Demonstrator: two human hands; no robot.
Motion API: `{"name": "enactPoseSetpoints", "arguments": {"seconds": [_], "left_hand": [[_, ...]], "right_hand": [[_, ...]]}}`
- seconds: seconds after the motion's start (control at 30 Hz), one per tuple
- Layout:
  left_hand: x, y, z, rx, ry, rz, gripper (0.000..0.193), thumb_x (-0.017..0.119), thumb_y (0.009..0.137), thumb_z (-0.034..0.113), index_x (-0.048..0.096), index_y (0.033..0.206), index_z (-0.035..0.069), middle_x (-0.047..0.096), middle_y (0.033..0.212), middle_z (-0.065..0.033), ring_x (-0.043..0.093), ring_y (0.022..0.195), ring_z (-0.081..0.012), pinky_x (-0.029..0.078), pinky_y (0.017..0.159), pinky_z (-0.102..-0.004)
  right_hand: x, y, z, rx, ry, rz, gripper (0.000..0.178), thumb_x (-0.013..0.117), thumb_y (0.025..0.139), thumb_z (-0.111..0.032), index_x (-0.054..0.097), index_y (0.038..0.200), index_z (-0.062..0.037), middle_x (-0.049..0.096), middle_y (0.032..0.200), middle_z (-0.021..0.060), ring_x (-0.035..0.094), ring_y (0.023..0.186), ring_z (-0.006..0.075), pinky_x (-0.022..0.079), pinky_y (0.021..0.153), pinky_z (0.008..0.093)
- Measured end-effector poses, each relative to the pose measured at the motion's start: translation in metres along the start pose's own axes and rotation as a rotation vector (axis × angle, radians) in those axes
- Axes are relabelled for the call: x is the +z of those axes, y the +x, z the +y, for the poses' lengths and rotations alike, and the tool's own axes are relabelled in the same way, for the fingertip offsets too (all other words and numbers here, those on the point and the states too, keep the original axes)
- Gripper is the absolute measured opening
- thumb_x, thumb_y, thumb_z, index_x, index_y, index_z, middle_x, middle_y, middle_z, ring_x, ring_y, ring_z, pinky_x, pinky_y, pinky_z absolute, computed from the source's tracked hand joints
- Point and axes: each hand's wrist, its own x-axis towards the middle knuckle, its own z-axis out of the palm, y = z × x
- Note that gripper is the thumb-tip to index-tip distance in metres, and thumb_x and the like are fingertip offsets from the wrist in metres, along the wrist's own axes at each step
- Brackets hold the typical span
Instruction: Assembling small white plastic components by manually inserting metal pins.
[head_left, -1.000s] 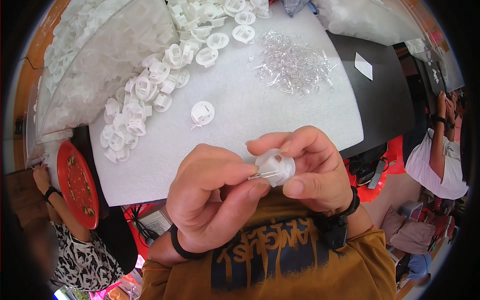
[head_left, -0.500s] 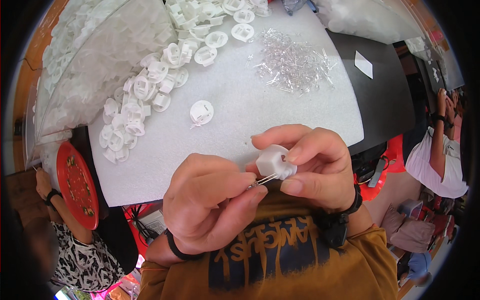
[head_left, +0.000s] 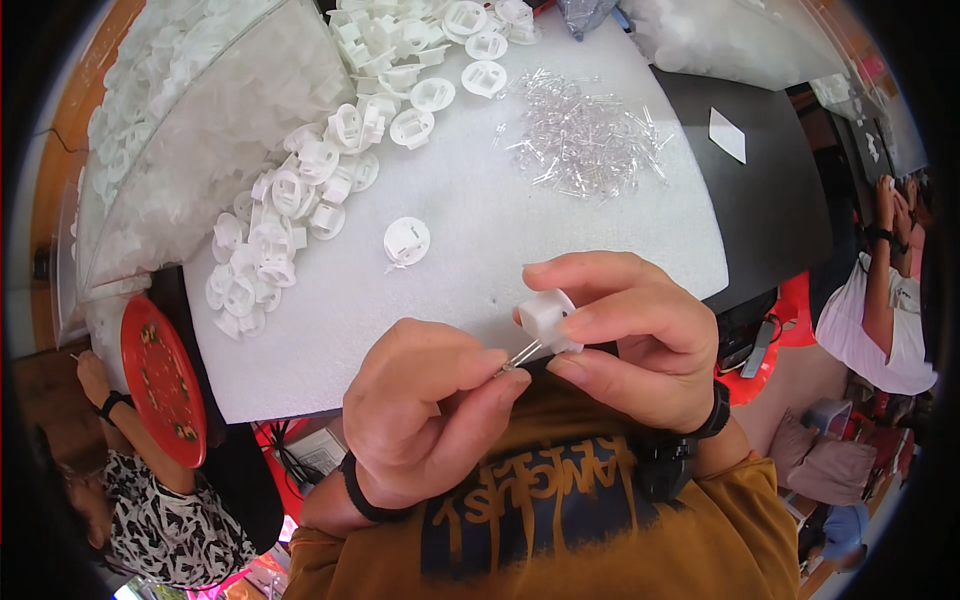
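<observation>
My left hand (head_left: 425,410) pinches a small clear LED (head_left: 522,354) between thumb and forefinger, its two thin metal legs pointing up and to the right. The leg tips meet the lower edge of a white plastic housing (head_left: 543,316); whether they are inside it, I cannot tell. My right hand (head_left: 650,340) grips this housing between thumb and fingers, which cover its right side. Both hands are in front of my chest, over the near edge of the white foam-covered table (head_left: 450,220). Beyond them, one round white plastic piece (head_left: 407,242) lies by itself.
Many white plastic pieces (head_left: 290,190) are heaped along the left, beside a large clear bag (head_left: 225,140) of more. A pile of LEDs (head_left: 590,135) lies back right. A white card (head_left: 727,135) rests on the dark tabletop. People sit left, by a red tray (head_left: 160,380), and right.
The housing has tilted a little in my right hand, which has shifted slightly right. My left hand has also moved slightly right, still pinching the LED.
</observation>
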Motion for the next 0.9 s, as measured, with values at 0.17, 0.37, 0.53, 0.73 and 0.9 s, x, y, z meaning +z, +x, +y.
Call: {"name": "enactPoseSetpoints", "arguments": {"seconds": [0.17,0.37,0.53,0.73,0.9], "left_hand": [[0.003,0.001,0.001,-0.018,-0.002,0.004,0.026,0.072,0.07,-0.006,0.06,0.091,0.003,0.059,0.073,-0.0061,0.054,0.058,-0.0152,0.04,0.05,-0.0249],[0.004,0.003,0.001,-0.004,0.046,0.017,0.025,0.072,0.07,-0.006,0.06,0.09,0.003,0.06,0.072,-0.0057,0.053,0.057,-0.0137,0.039,0.049,-0.0239],[0.004,0.002,-0.001,-0.016,0.056,0.051,0.025,0.072,0.07,-0.006,0.06,0.089,0.003,0.06,0.071,-0.0058,0.053,0.056,-0.0135,0.039,0.049,-0.0239],[0.003,0.002,0.003,0.008,0.1,-0.006,0.025,0.072,0.069,-0.006,0.06,0.089,0.003,0.06,0.071,-0.0064,0.055,0.058,-0.0173,0.041,0.05,-0.0259],[0.002,0.003,0.007,0.014,0.157,-0.016,0.026,0.073,0.068,-0.006,0.06,0.089,0.004,0.061,0.072,-0.0068,0.057,0.06,-0.0188,0.043,0.051,-0.0273]], "right_hand": [[0.005,0.002,0.005,-0.046,-0.066,0.089,0.033,0.065,0.077,0.005,0.062,0.109,-0.0025,0.058,0.12,0.0141,0.06,0.091,0.0176,0.049,0.078,0.0276],[0.007,0.0,0.005,0.021,0.012,0.119,0.037,0.067,0.077,0.004,0.061,0.112,-0.0024,0.058,0.121,0.0132,0.06,0.094,0.0166,0.049,0.08,0.0272],[0.006,0.001,0.009,-0.049,-0.039,0.093,0.037,0.066,0.077,0.004,0.06,0.113,-0.0025,0.057,0.121,0.0133,0.059,0.1,0.0162,0.049,0.082,0.0267],[0.006,-0.003,0.007,0.082,0.102,0.086,0.037,0.063,0.079,0.007,0.057,0.115,-0.0012,0.052,0.124,0.0199,0.058,0.106,0.0219,0.048,0.087,0.0301],[0.01,-0.003,0.008,0.129,0.201,0.115,0.035,0.062,0.081,0.006,0.058,0.115,-0.0017,0.055,0.123,0.0159,0.058,0.105,0.0166,0.049,0.086,0.0263]]}}
